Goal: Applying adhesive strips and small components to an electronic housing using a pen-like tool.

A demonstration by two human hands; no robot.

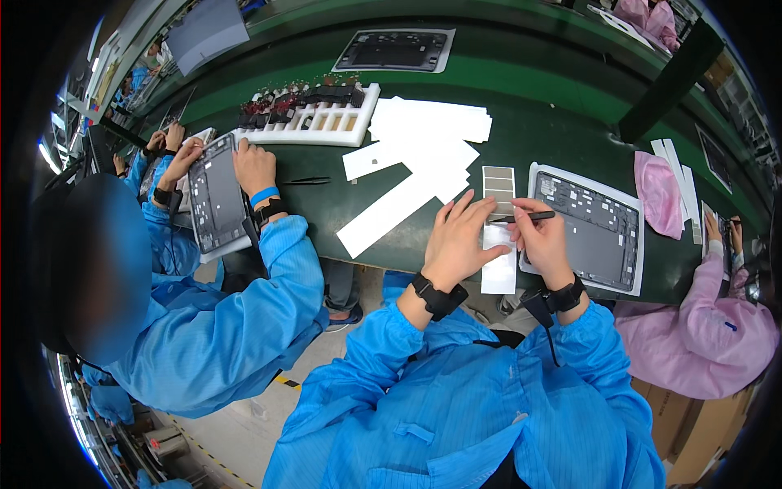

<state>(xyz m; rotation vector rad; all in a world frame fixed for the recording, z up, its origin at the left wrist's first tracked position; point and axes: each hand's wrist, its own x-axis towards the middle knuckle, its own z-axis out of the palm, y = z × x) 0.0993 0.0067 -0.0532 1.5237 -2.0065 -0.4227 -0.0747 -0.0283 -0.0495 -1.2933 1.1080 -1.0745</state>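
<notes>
My left hand lies with fingers stretched over the left edge of a narrow label strip. Grey-brown rectangles in a row cover the strip's far part, while its near part is shiny white. In my right hand are black tweezers, pinched between thumb and fingers. Their tip points left onto the strip, close to my left fingers; whether it grips a label is too small to tell. Just right of my right hand, a dark grey tablet housing rests on a white sheet or tray, its inner side up.
White paper strips lie fanned out ahead left. Behind them stands a white foam tray of small dark parts. Another housing lies at the back. A pink cloth is at right. Co-workers sit both sides; the left one handles a housing.
</notes>
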